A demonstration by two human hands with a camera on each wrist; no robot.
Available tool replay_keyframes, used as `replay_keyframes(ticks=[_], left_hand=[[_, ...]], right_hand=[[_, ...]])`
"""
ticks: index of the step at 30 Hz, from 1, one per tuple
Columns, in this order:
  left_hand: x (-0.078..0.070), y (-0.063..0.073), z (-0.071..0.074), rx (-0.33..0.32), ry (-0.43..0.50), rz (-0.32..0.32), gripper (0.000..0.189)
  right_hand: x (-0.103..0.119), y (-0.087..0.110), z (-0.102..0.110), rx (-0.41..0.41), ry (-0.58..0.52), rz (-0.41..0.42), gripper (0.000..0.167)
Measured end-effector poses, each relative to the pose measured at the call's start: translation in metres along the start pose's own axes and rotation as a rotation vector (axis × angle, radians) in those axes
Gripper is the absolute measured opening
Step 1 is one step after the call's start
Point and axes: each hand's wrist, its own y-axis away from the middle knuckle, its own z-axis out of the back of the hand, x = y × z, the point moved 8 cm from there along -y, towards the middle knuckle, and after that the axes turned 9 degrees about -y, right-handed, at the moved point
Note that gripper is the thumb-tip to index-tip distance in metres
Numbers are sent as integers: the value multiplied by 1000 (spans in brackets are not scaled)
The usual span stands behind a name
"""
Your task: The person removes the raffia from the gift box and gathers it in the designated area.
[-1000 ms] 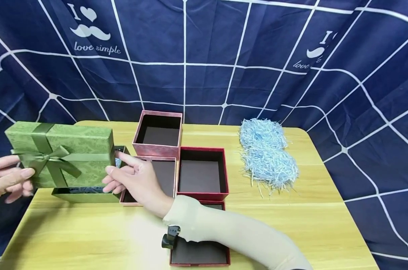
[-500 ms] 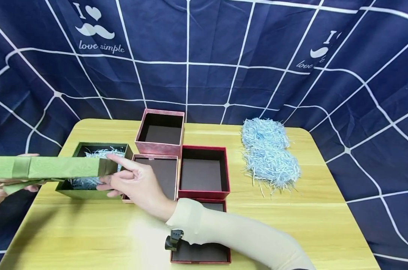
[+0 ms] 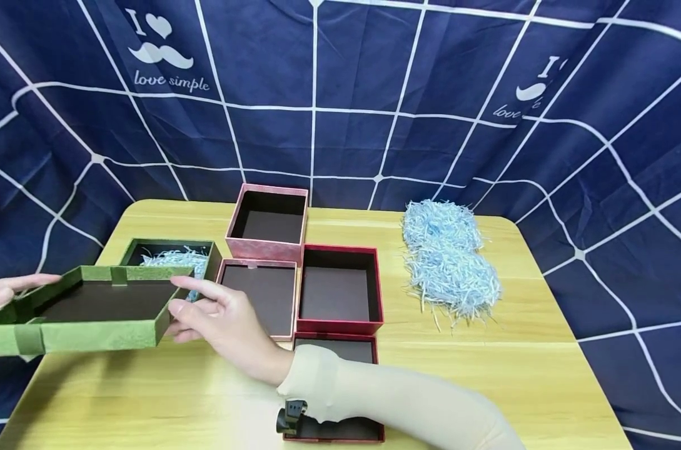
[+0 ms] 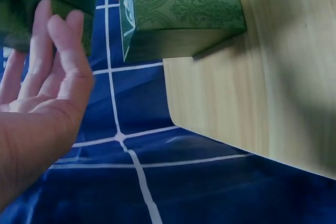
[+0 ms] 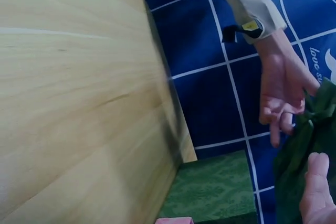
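Observation:
Both hands hold a green gift-box lid (image 3: 100, 335) in the air at the left, its dark hollow inside tipped toward the head camera. My left hand (image 3: 2, 295) grips the lid's far left end. At the right end, my right hand (image 3: 222, 319) pinches the lid between thumb and fingers. Behind and partly hidden by it, the matching green box (image 3: 214, 259) stands on the table with light blue shredded paper (image 3: 177, 257) inside. The lid's green ribbon bow (image 5: 310, 114) shows in the right wrist view, on the side facing down.
Right of the green box stand a pink box (image 3: 264, 250), a shallow pink tray-like piece (image 3: 294, 294), a red box (image 3: 340, 326) and another red piece (image 3: 337, 430) partly under the right forearm. Two blue shredded-paper heaps (image 3: 453, 275) lie at the right. A blue grid cloth (image 3: 351, 144) hangs behind.
The lid has been turned over: its bow side faced the camera, then its edge, and now its hollow inside shows. It has also come lower, uncovering part of the green box and its blue paper.

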Motion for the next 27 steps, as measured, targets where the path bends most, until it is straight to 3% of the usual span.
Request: replay_keyframes(ticks=[3,5,7,10,16,19,22,27], left_hand=[[-15,-13,-27,-84,-303,-59,70],[-16,-13,-35,-112,-408,-64,74],[-10,-5,-37,-138,-387,-21,76],[1,10,-34,-116,-347,23,80],[6,35,-23,-151,-598,43,95],[9,41,-23,-134,-647,67,100],[16,47,-25,-98,-638,148,105],[28,64,-27,-31,-508,222,105]], right_hand=[[-3,1,1,-22,35,-32,45],[-5,1,3,-41,46,-69,45],[-9,2,3,-55,68,-109,46],[-15,4,4,-79,136,-171,42],[-31,14,0,-54,413,-270,42],[-38,18,-3,-7,527,-303,44],[-41,22,-6,36,609,-310,46],[-44,27,-13,94,639,-298,47]])
